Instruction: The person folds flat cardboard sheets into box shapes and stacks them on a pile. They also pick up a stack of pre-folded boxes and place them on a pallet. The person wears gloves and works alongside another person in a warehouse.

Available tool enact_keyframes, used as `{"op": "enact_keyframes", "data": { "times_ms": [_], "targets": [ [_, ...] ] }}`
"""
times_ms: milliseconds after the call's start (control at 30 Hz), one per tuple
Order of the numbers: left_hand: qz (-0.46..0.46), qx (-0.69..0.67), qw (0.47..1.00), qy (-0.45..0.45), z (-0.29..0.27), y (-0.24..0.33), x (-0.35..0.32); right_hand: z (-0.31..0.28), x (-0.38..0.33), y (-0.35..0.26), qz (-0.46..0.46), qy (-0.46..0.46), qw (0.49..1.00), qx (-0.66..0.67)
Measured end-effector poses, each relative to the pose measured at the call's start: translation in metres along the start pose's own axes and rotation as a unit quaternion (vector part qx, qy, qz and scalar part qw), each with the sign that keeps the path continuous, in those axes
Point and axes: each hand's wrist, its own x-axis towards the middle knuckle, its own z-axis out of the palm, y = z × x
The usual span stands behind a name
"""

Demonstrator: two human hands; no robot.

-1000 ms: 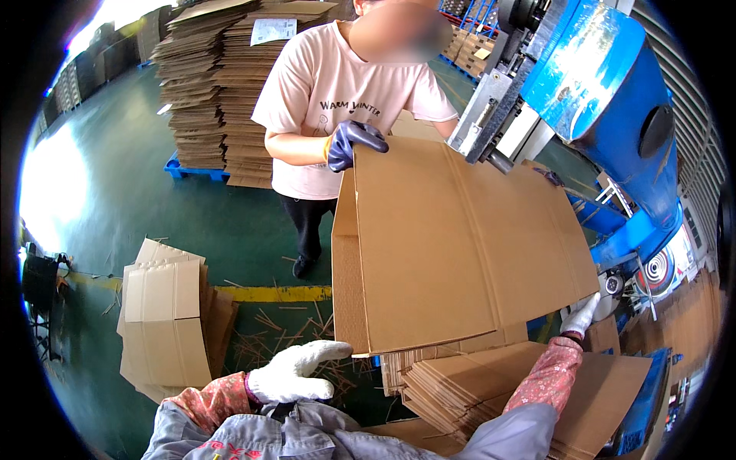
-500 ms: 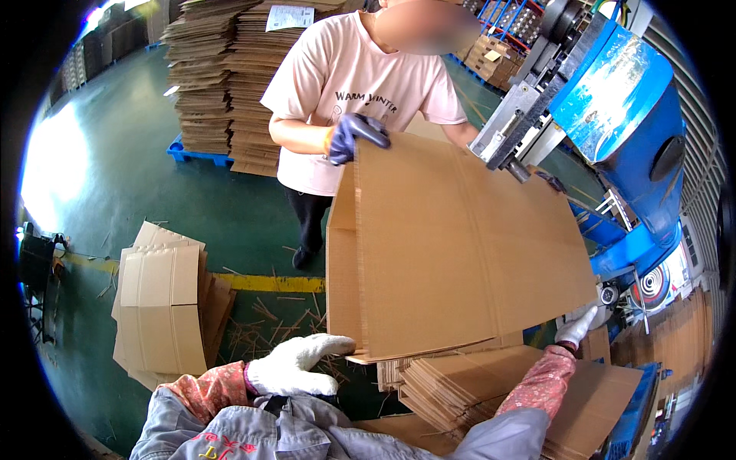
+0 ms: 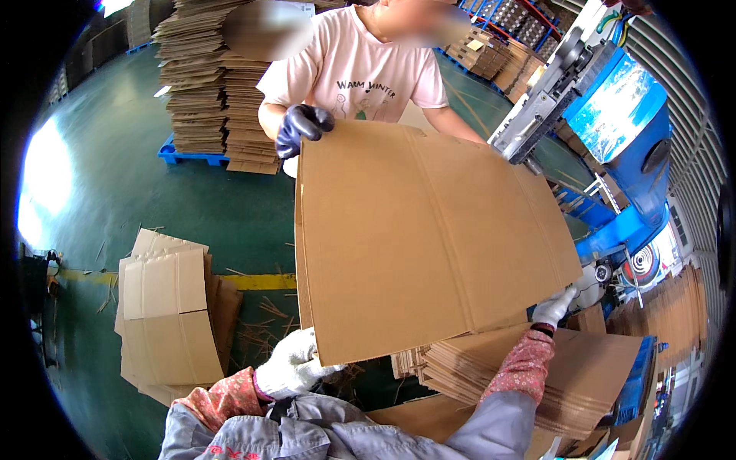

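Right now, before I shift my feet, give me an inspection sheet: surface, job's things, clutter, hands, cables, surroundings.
Surface: green floor, crossed by a yellow line.
Job's things: large cardboard piece, raised between you and a co-worker, near the blue machine.
Clutter: thin scraps beside a low cardboard pile.
Hands: left hand at the piece's near left corner, right hand at its near right; grips partly hidden.
Cables: coloured wires near the machine's top.
Surroundings: tall cardboard stack on a blue pallet.
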Motion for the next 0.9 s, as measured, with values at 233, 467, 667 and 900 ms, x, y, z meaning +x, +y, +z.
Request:
{"op": "enact_keyframes", "data": {
  "times_ms": [233,467,667,900],
  "targets": [
    [0.093,-0.1,0.971,0.198,-0.052,-0.02,-0.074,0.091,-0.114,0.023,-0.034,-0.127,0.991,0.009],
    [0.075,0.227,0.68,0.693,-0.289,-0.068,-0.232,0.205,-0.336,0.181,-0.334,-0.26,0.558,-0.714],
    [-0.26,0.319,0.678,0.608,-0.342,-0.176,-0.284,0.187,-0.467,0.215,0.087,-0.574,0.682,-0.444],
    [-0.214,0.357,0.906,0.076,-0.049,-0.185,0.02,0.042,-0.409,0.101,0.187,-0.081,0.89,-0.408]
  ]
}}
